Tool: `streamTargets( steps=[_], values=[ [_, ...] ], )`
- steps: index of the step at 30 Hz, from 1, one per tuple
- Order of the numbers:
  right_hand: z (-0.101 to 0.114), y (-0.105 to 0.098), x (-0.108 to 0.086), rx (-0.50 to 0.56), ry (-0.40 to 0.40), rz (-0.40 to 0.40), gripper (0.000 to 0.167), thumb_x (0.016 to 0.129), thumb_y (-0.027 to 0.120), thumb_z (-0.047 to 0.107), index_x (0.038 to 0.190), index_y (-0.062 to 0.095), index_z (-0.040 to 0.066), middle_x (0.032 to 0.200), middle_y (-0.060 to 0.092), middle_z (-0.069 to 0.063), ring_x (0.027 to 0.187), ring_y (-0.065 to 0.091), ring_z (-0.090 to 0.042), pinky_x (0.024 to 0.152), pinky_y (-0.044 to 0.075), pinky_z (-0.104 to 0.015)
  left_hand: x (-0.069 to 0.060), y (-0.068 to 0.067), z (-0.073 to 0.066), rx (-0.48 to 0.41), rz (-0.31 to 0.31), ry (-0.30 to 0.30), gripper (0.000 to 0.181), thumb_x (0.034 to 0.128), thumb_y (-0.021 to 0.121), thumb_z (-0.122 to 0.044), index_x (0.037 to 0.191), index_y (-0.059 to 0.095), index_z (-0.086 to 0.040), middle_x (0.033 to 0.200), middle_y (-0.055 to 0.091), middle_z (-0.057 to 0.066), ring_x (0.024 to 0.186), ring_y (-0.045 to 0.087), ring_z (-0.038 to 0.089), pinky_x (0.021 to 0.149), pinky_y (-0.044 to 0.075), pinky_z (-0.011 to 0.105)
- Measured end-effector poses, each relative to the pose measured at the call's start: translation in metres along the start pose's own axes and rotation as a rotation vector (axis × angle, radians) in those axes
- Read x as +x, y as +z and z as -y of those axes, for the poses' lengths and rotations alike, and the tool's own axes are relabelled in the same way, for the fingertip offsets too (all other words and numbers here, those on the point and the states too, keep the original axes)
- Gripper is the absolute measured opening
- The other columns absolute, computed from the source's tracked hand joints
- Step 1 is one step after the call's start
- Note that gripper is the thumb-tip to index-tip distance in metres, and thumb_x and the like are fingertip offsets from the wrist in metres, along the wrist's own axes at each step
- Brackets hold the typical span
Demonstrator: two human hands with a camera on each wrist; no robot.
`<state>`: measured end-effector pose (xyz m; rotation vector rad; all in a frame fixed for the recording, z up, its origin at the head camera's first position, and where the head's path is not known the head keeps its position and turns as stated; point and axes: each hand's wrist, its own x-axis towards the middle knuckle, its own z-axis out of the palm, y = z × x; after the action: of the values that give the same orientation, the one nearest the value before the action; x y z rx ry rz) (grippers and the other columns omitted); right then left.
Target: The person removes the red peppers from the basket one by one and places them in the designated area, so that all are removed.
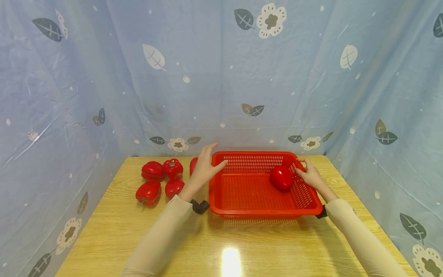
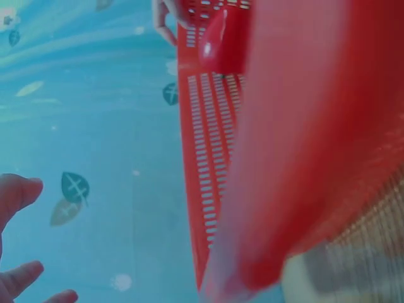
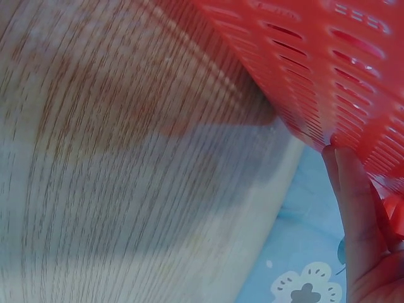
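Observation:
A red plastic basket (image 1: 256, 211) with slotted walls stands on the wooden table. Inside it, near the right wall, lies one red bell pepper (image 1: 281, 178). My right hand (image 1: 311, 177) holds the basket's right rim, thumb over the inner side; the right wrist view has its fingers (image 3: 356, 208) against the outer wall. Beside the left rim, my left hand (image 1: 204, 168) is raised with thumb and fingers spread, holding nothing. Its fingers (image 2: 19, 278) look apart from the basket in the left wrist view.
Several red bell peppers (image 1: 149, 193) lie on the table (image 1: 114, 231) left of my left forearm, one partly hidden behind my left hand. A blue patterned curtain (image 1: 221, 77) surrounds the table at the back and sides.

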<state>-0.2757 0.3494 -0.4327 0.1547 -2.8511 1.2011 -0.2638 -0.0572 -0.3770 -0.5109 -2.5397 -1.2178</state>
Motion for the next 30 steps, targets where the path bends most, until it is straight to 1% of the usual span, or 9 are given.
streamTargets(
  steps=[3,5,10,14,20,25,30],
  values=[
    [0.001,0.0,-0.001,-0.003,0.01,0.005,0.045,0.097,0.047,0.017,0.134,0.03,0.001,0.091,0.062,-0.028,0.06,0.058,-0.018,0.054,0.049,-0.029,0.002,0.002,-0.005,0.006,0.024,-0.005,0.07,0.0829,0.067,-0.039,0.141,0.034,-0.017,0.141,0.036,0.005,0.129,0.036,0.023,0.103,0.037,0.046],
    [0.001,0.001,-0.001,-0.001,0.015,0.007,0.045,0.097,0.047,0.018,0.135,0.029,0.001,0.093,0.062,-0.029,0.061,0.059,-0.018,0.054,0.049,-0.03,0.003,0.004,-0.009,0.013,0.036,-0.007,0.07,0.083,0.066,-0.041,0.141,0.034,-0.018,0.141,0.035,0.003,0.129,0.036,0.022,0.103,0.036,0.046],
    [0.001,0.001,0.0,0.002,0.01,0.004,0.045,0.097,0.047,0.019,0.135,0.03,0.001,0.099,0.061,-0.032,0.063,0.06,-0.019,0.055,0.049,-0.029,0.007,0.008,-0.015,0.017,0.041,0.018,0.07,0.0826,0.067,-0.041,0.141,0.034,-0.019,0.141,0.035,0.003,0.129,0.035,0.023,0.104,0.036,0.046],
    [0.001,0.001,0.001,0.006,0.001,-0.001,0.044,0.096,0.047,0.017,0.134,0.031,0.001,0.099,0.06,-0.033,0.064,0.062,-0.021,0.055,0.05,-0.029,0.011,0.013,-0.018,0.011,0.05,0.038,0.07,0.0828,0.067,-0.041,0.141,0.034,-0.02,0.141,0.035,0.003,0.128,0.035,0.023,0.103,0.036,0.046],
    [0.0,0.001,0.001,-0.005,-0.002,-0.008,0.043,0.096,0.047,0.015,0.134,0.031,0.0,0.101,0.06,-0.033,0.066,0.061,-0.02,0.055,0.049,-0.028,0.017,0.021,-0.022,0.018,0.067,0.059,0.069,0.0824,0.067,-0.04,0.14,0.035,-0.02,0.14,0.036,0.005,0.127,0.036,0.026,0.101,0.038,0.048],
    [0.0,0.001,0.0,-0.008,-0.007,-0.01,0.044,0.096,0.048,0.014,0.134,0.031,0.0,0.099,0.06,-0.032,0.065,0.06,-0.019,0.055,0.049,-0.029,0.019,0.028,-0.028,0.036,0.105,0.072,0.07,0.0825,0.067,-0.04,0.14,0.035,-0.018,0.141,0.036,0.008,0.129,0.035,0.028,0.101,0.037,0.049],
    [0.001,0.0,-0.001,-0.006,-0.012,-0.011,0.044,0.096,0.048,0.014,0.133,0.031,0.0,0.095,0.061,-0.031,0.063,0.06,-0.018,0.054,0.049,-0.029,0.021,0.035,-0.034,0.041,0.142,0.09,0.071,0.0828,0.066,-0.042,0.141,0.034,-0.017,0.141,0.035,0.007,0.128,0.037,0.025,0.1,0.039,0.045]
  ],
)
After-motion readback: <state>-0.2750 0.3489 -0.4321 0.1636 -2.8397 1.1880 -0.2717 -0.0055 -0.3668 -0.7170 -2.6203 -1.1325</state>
